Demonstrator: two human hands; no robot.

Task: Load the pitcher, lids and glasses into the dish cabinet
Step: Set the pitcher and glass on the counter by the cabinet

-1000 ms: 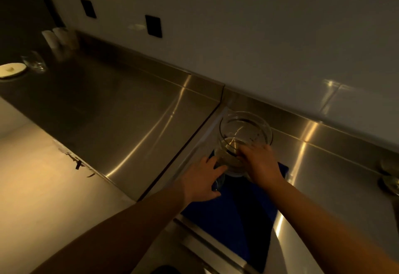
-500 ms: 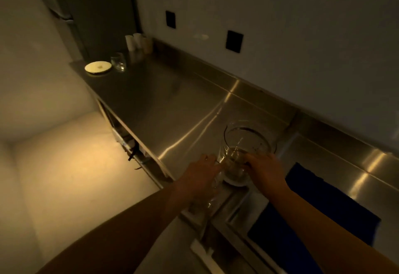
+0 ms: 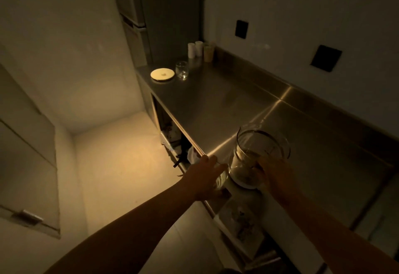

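While the pitcher [image 3: 259, 157] hangs just above the counter's front edge, the main risk is a slip: it's clear glass, wide-bodied, and the right hand [image 3: 278, 176] grips it only at the near side with fingers curled around the wall or handle (can't tell which in this light). A one-sided grip on a heavy vessel could let it rotate and knock the steel counter [image 3: 226, 105] edge. Long axis runs roughly vertical, mouth up and leaning slightly away from the camera; pale base points down toward the open shelving below. Left hand [image 3: 207, 178] sits just beside it, fingers wrapped over a small glass [image 3: 221, 179]; the glass is mostly hidden, so grip security is unclear, and glass-on-glass contact is likely if the hands drift together. Further out, at the counter's far end: a pale lid [image 3: 162, 74] lying flat, a second glass [image 3: 181, 70] upright just beside it, both not yet loaded. Dim lighting makes edge judgement harder.
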